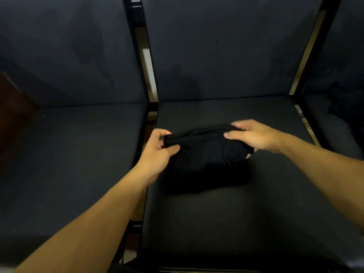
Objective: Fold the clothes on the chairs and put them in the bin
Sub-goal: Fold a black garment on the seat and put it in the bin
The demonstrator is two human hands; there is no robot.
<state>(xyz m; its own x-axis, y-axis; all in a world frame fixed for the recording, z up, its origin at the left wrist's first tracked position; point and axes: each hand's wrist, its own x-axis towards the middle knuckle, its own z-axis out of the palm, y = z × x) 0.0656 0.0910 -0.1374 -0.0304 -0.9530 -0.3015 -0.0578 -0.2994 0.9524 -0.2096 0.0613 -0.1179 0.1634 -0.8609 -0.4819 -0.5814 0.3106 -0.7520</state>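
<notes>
Folded black garment (206, 152) on middle chair seat (226, 213), long axis left-right between hands. Left hand (159, 152) pinches left end; right hand (256, 136) grips right end. Both equally near. Bin unseen.

Dim lighting. Three dark upholstered chairs (226, 213) stand side by side; pale floor (146, 62) shows through gaps between black frames (307, 109).

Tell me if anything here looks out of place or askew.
Nothing is damaged or spilled. The black garment on the middle chair seat is a bunched, uneven bundle, gripped by the left hand and right hand. A dark crumpled heap lies on the right chair.
</notes>
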